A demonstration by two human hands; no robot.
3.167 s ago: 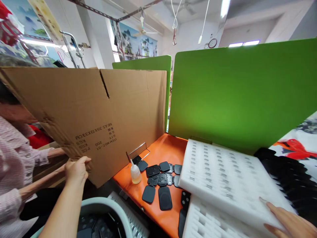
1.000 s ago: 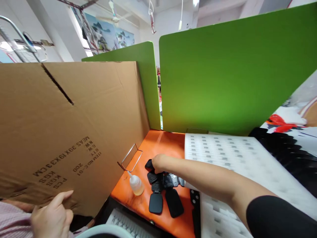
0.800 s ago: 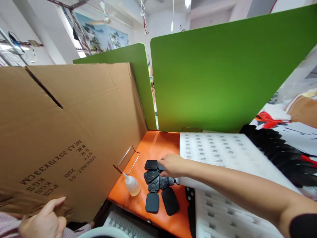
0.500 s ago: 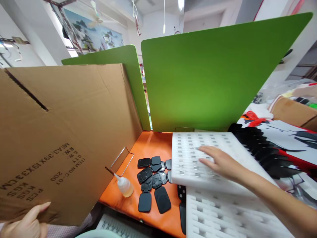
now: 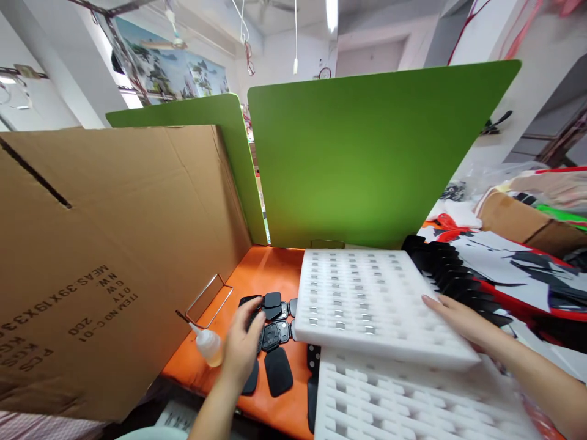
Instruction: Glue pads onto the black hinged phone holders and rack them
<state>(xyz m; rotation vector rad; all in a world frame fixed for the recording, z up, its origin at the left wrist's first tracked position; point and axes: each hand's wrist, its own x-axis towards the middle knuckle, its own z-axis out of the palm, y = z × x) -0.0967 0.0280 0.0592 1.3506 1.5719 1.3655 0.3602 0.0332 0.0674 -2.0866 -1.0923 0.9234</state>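
My left hand is over the black square and rounded flat pieces on the orange tabletop. Its thumb and index finger are spread, and part of the pile is hidden behind it. Stretched fingers of my right hand lie at the right edge of the upper white foam tray. This tray has rows of slots, with small shiny metal pieces in those on its left side. Under it is a second white foam tray with slots.
A large cardboard box stands at the left. Beside it are a wire stand and a squeeze bottle of amber liquid. Green panels rise behind the orange table. A row of black pieces lies right of the tray.
My left hand has left the cardboard box and moved right to the black pieces. My right hand has moved from the metal pieces to the upper tray's right edge. The view has shifted slightly.
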